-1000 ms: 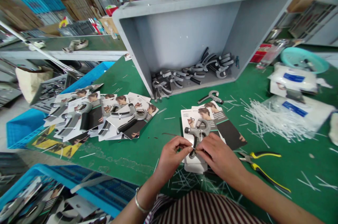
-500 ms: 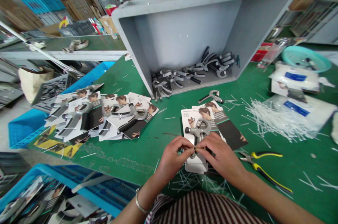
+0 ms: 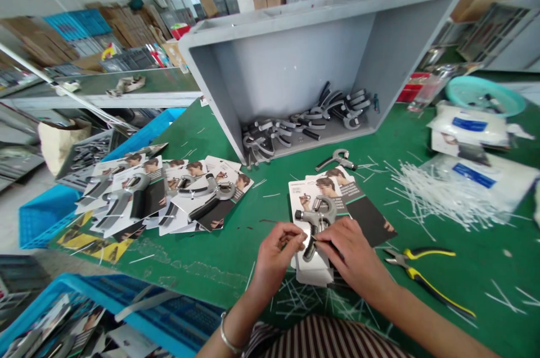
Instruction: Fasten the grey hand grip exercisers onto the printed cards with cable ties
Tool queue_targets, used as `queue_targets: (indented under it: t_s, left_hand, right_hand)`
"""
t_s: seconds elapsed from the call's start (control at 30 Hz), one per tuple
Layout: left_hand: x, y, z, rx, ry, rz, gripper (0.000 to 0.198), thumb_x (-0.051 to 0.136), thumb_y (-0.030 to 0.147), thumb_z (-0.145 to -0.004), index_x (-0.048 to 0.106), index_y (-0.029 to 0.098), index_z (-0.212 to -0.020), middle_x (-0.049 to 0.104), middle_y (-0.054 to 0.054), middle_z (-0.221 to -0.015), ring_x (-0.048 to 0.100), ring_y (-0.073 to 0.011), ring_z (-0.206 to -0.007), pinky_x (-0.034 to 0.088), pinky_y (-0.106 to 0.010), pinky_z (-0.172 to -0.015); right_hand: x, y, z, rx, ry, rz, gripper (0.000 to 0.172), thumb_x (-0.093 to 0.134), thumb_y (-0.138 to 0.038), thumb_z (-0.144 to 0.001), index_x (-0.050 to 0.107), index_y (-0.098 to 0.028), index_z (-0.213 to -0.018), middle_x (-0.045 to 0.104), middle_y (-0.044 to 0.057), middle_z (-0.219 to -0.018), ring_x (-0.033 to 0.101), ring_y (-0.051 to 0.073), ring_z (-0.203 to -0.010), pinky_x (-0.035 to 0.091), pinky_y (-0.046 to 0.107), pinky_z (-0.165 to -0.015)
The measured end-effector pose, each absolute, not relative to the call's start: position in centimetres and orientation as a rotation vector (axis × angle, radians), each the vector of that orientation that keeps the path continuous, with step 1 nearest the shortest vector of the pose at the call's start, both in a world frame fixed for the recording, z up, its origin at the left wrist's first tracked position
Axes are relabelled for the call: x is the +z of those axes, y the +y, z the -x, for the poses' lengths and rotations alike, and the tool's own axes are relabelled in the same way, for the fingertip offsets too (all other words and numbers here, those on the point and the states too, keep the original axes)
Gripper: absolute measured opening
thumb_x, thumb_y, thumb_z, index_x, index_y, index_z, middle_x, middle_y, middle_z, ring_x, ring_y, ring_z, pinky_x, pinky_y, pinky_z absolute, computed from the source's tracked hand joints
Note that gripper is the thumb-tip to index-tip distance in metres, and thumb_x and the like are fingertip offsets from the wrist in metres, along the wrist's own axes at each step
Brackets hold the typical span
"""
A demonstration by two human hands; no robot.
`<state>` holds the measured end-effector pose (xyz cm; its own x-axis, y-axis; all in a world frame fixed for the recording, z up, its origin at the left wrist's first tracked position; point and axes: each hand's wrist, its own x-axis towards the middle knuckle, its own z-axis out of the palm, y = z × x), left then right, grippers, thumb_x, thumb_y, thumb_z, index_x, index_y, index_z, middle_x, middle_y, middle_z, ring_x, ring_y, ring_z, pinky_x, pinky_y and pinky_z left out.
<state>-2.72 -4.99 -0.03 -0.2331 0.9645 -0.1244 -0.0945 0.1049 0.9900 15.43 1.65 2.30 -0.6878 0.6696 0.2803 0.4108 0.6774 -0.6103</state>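
A grey and black hand grip (image 3: 318, 213) lies on a printed card (image 3: 297, 192) in front of me, on top of a small stack of cards. My left hand (image 3: 280, 251) is at the left edge of the grip's lower handle, thumb and fingertips pinched together; what they hold, if anything, is too small to tell. On the handle's right side, my right hand (image 3: 348, 248) has its fingers pressed together over something thin that I cannot make out. Pliers with yellow and black handles (image 3: 426, 276) rest to the right.
A grey bin (image 3: 295, 71) with several grips lies on its side behind the cards. Carded grips (image 3: 211, 192) are piled at left. White ties (image 3: 439, 192) and plastic bags (image 3: 481, 125) lie at right. A blue crate (image 3: 169, 313) is at lower left.
My fingertips, which met over the grip's handle, have moved apart, the left hand shifting left and the right hand slightly right. The view has tilted slightly.
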Motion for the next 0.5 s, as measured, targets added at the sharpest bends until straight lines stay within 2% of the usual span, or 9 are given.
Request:
queue_targets:
  t_s: [0.17,0.5]
  left_hand:
    - [-0.01,-5.17,2.89,1.264,1.416,-0.994,0.014,0.067,0.029,-0.085,0.070,0.016,-0.090,0.069,-0.004,-0.082,0.062,-0.0151,-0.076,0.050,-0.025,-0.073]
    - [0.07,-5.07,2.55,1.198,1.517,-1.137,0.011,0.065,0.028,-0.086,0.069,0.018,-0.087,0.067,-0.003,-0.083,0.059,-0.0150,-0.079,0.047,-0.024,-0.074]
  right_hand:
    - [1.89,1.69,-15.24,0.663,-2.411,0.804,0.011,0.054,-0.023,-0.097,0.064,-0.021,-0.095,0.065,0.004,-0.084,0.050,0.023,-0.083,0.036,0.038,-0.081]
    - [2.11,2.07,-15.00,0.627,-2.453,0.818,0.013,0.055,-0.024,-0.097,0.066,-0.021,-0.089,0.064,0.004,-0.081,0.048,0.023,-0.083,0.034,0.038,-0.079]
